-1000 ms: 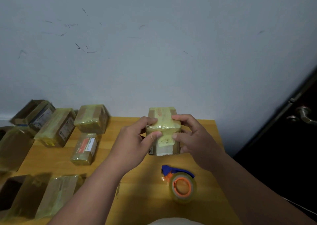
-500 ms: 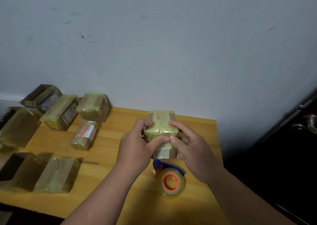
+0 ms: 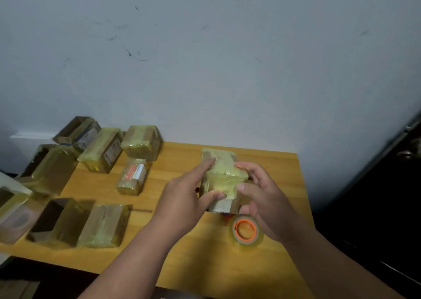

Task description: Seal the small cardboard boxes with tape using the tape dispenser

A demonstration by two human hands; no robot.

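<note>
Head view: the left hand and right hand both grip a small tape-wrapped cardboard box between them, fingers curled around its sides over the desk. The tape dispenser lies just below the right hand. More taped boxes sit well left of the left hand.

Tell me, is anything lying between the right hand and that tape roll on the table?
Nothing visible does. The tape dispenser lies on the table right under the right hand, which holds the small box together with the left hand.
</note>
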